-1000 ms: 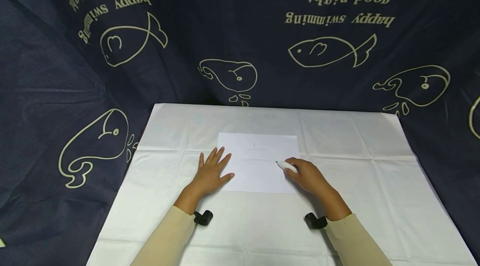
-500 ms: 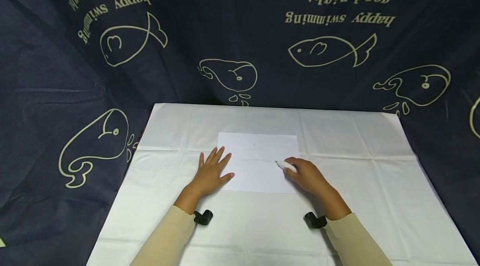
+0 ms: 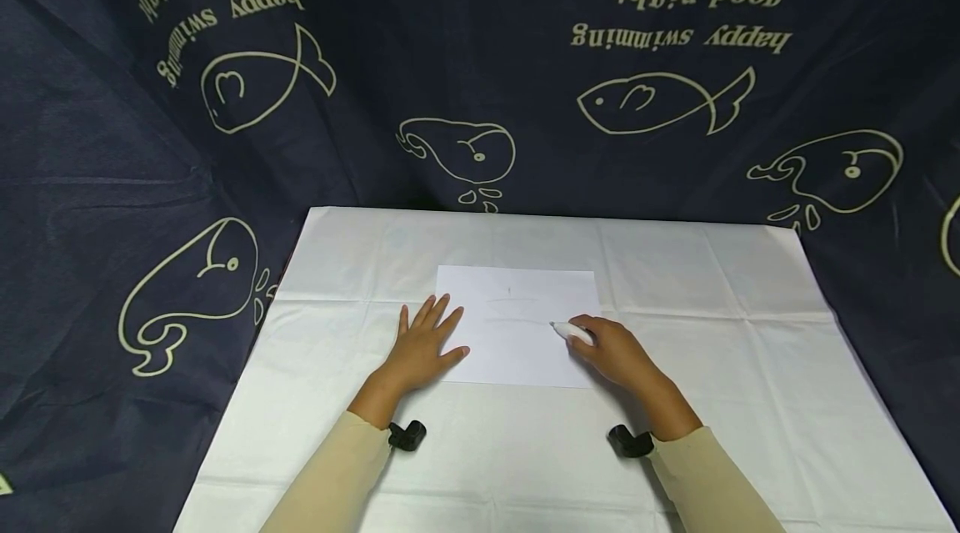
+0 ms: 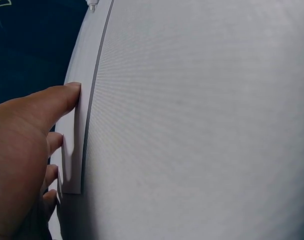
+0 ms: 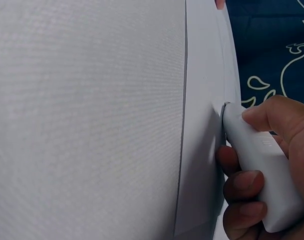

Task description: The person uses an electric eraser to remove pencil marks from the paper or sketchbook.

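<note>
A white sheet of paper (image 3: 517,349) lies on the cloth-covered table. It bears two faint roughly horizontal lines and a short vertical mark above them. My left hand (image 3: 420,349) rests with spread fingers on the sheet's left edge; the left wrist view shows its thumb (image 4: 62,100) on the paper. Over the sheet's right part, my right hand (image 3: 615,349) grips a white correction pen (image 3: 573,334), its narrow tip pointing left. In the right wrist view the thumb lies along the top of the thick pen body (image 5: 264,165), with fingers curled beneath. Whether the tip touches the paper I cannot tell.
A creased white cloth (image 3: 690,274) covers the table. Behind and beside it hangs a dark blue curtain (image 3: 525,32) with fish and whale outlines and lettering. Black wrist devices (image 3: 407,436) sit at both sleeve cuffs.
</note>
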Tool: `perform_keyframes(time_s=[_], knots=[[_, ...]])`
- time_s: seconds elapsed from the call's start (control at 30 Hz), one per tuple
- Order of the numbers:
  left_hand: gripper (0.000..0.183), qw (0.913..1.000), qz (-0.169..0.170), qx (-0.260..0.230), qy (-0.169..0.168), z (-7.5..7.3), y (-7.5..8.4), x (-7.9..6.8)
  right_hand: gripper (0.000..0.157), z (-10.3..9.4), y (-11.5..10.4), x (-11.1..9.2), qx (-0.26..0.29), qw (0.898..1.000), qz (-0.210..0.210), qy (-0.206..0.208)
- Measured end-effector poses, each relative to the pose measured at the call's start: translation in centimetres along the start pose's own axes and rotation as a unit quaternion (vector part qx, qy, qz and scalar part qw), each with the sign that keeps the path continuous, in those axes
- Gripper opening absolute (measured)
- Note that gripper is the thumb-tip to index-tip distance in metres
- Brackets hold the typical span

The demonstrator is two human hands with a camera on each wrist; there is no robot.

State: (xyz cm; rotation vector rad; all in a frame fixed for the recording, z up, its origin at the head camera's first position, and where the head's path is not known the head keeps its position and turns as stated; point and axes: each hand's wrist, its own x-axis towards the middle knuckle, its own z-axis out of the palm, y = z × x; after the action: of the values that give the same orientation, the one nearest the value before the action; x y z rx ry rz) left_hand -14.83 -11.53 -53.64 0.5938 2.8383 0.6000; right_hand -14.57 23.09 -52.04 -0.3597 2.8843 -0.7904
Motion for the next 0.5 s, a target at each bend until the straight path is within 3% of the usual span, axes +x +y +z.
perform_keyframes(time_s=[0.5], knots=[[0.072,1.0,-0.001,0.001,0.0,0.07,-0.04,-0.02,0.031,0.12,-0.31,-0.01,0.004,1.0,0.007,-0.004]])
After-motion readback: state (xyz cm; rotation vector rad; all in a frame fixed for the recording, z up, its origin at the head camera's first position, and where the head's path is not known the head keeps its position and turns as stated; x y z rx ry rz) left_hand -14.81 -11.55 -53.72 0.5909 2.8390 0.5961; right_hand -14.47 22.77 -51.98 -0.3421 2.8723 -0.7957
